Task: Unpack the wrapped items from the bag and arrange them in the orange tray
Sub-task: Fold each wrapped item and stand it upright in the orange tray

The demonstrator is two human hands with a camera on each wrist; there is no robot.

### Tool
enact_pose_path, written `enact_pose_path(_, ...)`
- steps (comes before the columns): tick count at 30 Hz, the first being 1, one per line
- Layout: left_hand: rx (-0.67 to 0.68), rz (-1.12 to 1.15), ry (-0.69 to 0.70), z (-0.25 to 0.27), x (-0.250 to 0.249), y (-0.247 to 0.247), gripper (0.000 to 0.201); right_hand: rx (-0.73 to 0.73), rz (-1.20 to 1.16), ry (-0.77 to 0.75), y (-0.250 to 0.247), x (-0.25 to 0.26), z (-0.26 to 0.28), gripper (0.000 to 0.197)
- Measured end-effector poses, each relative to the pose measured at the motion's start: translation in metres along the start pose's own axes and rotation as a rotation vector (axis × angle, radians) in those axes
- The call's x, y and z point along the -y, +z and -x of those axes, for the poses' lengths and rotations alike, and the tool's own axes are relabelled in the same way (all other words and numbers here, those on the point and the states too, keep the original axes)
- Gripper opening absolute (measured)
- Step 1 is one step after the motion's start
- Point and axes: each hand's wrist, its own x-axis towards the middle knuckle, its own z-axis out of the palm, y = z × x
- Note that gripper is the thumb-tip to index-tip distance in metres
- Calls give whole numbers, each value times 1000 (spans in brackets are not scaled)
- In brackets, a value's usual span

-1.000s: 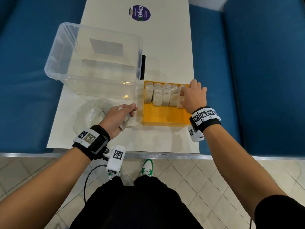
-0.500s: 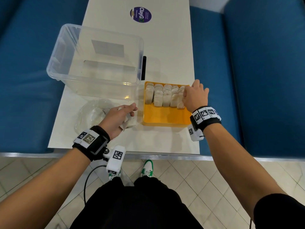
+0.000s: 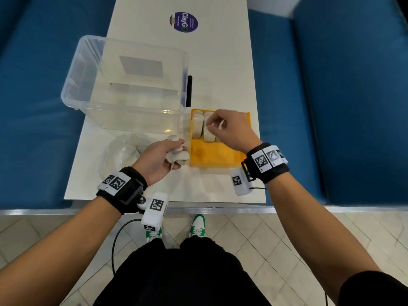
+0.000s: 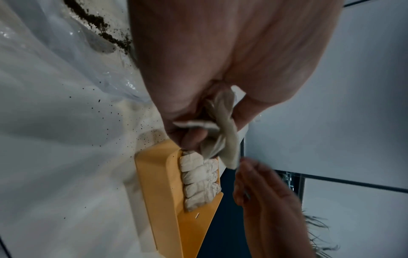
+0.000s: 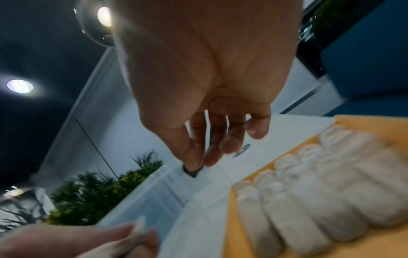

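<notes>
1 purple "ClayG" sticker (image 3: 183,22) on table (image 3: 220,62), left hand (image 3: 157,159) gripping wrapped items (image 3: 177,156)

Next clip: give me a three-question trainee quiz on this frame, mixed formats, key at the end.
1. True or false: the left hand holds wrapped items.
2. Where is the right hand? A) inside the clear bin B) above the orange tray C) on the plastic bag
3. Fill in: the wrapped items already in the tray sit at its ___ end, near or far.

Key: 1 true; 2 B; 3 far.
</notes>
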Motion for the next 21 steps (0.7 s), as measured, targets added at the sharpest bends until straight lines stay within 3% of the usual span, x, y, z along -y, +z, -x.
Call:
enact_pose_path(4,-12,-132,71,1,2,1,28,160,-137,-80,16,34,5,10)
enact_pose_path(10,-67,-155,117,4,1,-4,39,313,-120,-90,28,47,9,42)
enact_pose_path(12,-65,-182,142,8,0,-7,35,316,-134,-80,31,50,10,36)
enact_pose_path(15,-63,-238,186,12,1,-11,54,229,-205,-50,37,55,11,23)
enact_pose_path(21,-90,-390,241,15,4,-17,26,169,-132,-37,43,53,7,10)
